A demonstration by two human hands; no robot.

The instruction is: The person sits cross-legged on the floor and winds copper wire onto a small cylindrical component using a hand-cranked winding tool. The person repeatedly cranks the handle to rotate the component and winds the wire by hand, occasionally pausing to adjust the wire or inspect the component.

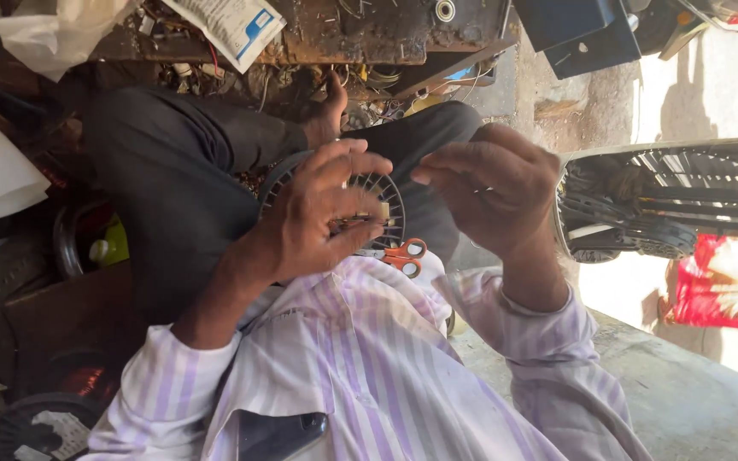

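My left hand (318,213) grips a round dark motor stator (389,195) with slotted teeth, holding it over my lap with the fingers spread across its face. My right hand (493,188) hovers just right of the stator's rim, thumb and fingertips pinched together; whether a thin wire runs between them is too fine to tell. Orange-handled scissors (405,254) lie on my lap just below the stator. My crossed legs in dark trousers (172,162) and a bare foot (331,109) lie beyond the hands.
A phone (279,434) sits in my striped shirt pocket. A slatted grille-like frame (668,196) and a red bag (728,286) lie at the right. Cluttered metal parts and a white packet (232,26) fill the top. A copper wire spool (83,380) rests lower left.
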